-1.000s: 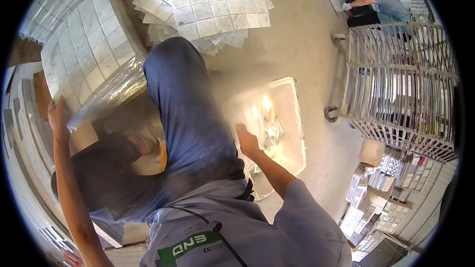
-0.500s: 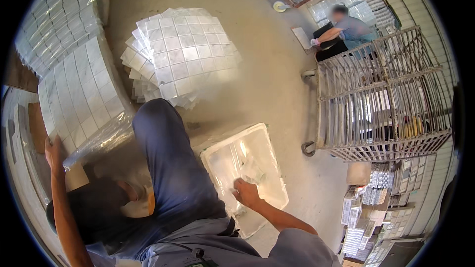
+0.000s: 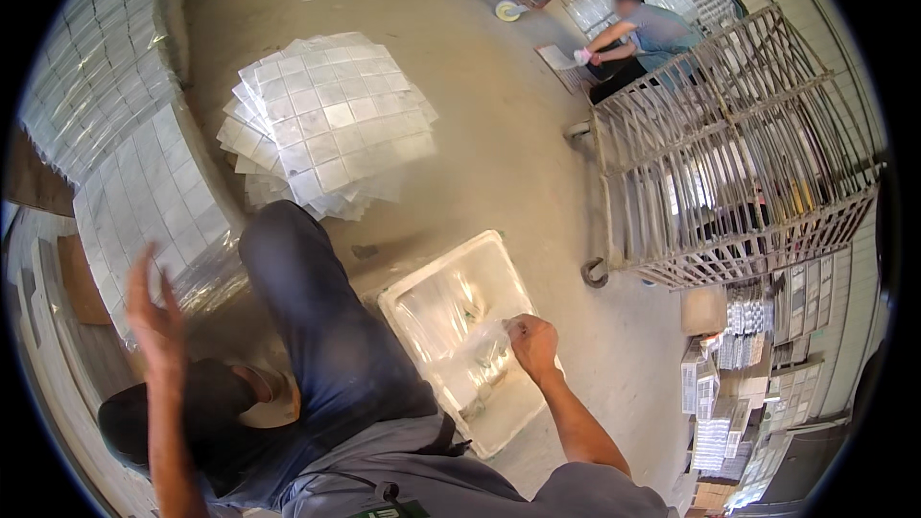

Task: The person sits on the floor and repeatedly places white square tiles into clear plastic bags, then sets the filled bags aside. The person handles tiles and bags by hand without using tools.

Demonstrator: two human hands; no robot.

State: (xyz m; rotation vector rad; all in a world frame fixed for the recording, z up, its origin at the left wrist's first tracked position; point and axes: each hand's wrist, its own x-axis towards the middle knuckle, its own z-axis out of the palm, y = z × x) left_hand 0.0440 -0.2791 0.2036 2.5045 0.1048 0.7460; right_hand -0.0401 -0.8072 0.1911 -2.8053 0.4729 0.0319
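Note:
My right hand (image 3: 534, 345), fingers closed, pinches a clear plastic film (image 3: 483, 355) over the white tub (image 3: 403, 299). More crumpled clear plastic lies inside the tub. My left hand (image 3: 155, 318) is raised near the tile sheet on top of the wrapped stack (image 3: 144, 177); its fingers are spread and slightly blurred, with nothing visible in them. Beyond my knee, a fanned pile of pale mosaic tile sheets (image 3: 331, 110) sits on the floor.
Wheeled slatted metal racks (image 3: 729, 149) stand at the right and far side. A co-worker (image 3: 657, 34) crouches behind the nearer rack, by a tile sheet. Stacked cartons (image 3: 715, 412) line the right wall. My bent knee (image 3: 288, 249) lies between tub and wrapped stack.
My right hand has moved right and up, drawing the plastic film with it. My left hand has lifted off the wrapped stack's near edge and opened. The view has shifted slightly.

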